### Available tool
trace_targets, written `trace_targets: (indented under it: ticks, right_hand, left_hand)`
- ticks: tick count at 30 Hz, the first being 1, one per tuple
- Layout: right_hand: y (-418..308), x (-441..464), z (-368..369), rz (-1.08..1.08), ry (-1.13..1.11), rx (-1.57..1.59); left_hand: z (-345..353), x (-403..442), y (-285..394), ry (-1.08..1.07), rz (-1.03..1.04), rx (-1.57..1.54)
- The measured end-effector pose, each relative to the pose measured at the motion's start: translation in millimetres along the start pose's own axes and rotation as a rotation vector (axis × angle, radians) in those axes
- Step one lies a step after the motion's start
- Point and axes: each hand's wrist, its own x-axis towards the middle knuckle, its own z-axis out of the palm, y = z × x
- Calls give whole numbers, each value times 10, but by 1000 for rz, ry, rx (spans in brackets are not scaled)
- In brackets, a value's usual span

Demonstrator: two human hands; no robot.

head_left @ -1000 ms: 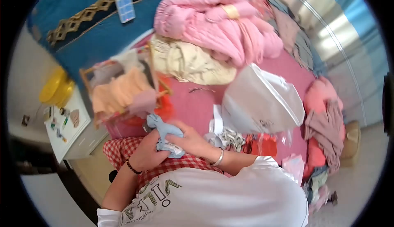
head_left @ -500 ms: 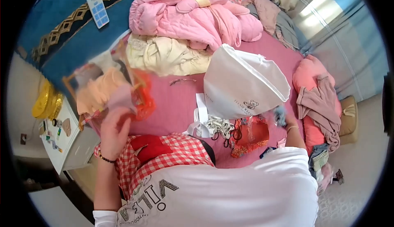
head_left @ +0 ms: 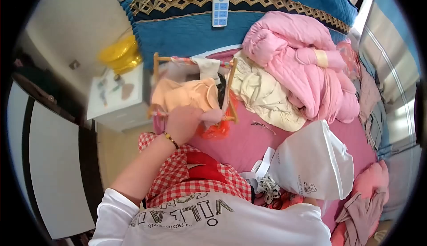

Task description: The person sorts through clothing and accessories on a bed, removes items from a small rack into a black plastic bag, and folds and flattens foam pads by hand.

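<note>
hand [head_left: 183, 123] at rack [head_left: 231, 81]; pink sheet [head_left: 244, 146], blue headboard [head_left: 178, 30] (with power strip [head_left: 219, 9])

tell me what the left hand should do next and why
Probably pinch the lilac cloth and lift it from the wooden-framed basket. The left hand is at the basket's near side, right by that cloth, which lies at the edge, beside the peach garment. Whether the fingers grip anything yet is unclear.
</note>
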Motion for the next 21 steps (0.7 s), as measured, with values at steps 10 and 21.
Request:
trace_targets:
  ticks: [10, 21]
  right_hand:
    - [-278, -384, -494, 198, -482, -1238]
    - [-617, -2873, 2623, -620, -1323, -724]
  left_hand:
    - [-107, -35, -67, 333, 39, -219]
    - [-32, -209, -201, 223, -8, -227]
